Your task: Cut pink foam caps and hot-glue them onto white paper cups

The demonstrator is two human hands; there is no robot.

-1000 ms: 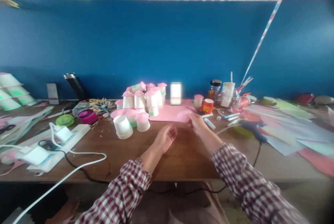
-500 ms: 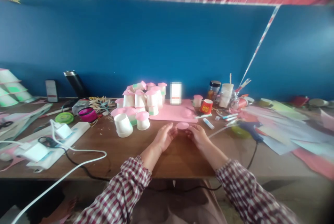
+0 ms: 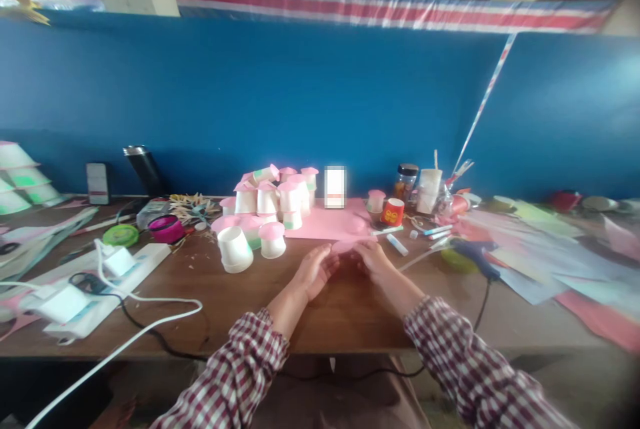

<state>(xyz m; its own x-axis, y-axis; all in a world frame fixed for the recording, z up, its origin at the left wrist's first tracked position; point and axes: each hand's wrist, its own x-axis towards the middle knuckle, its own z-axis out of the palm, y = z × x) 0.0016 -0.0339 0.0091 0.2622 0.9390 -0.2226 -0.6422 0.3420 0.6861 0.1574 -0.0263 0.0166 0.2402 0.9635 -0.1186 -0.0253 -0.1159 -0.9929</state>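
Both my hands meet over the middle of the brown table point(image 3: 210, 295). My left hand point(image 3: 314, 269) and my right hand point(image 3: 371, 259) pinch a small round pink paper piece point(image 3: 344, 246) between their fingertips, just above the wood. Right behind it lies a pink paper sheet point(image 3: 325, 223). A cluster of white paper cups with pink tops point(image 3: 273, 192) stands to the left of the sheet, and one plain white cup point(image 3: 233, 249) sits upside down nearest my left hand.
A white power strip point(image 3: 115, 269) with plugs and cables lies at the left. A red cup point(image 3: 393, 211), a jar point(image 3: 404, 180), markers and a blue glue gun point(image 3: 473, 254) sit at the right, beside scattered coloured paper point(image 3: 550, 242). A blue wall stands behind.
My right hand took the pink round piece off the sheet and drew it back toward me. My left hand closed in on it, and now both hands hold it.
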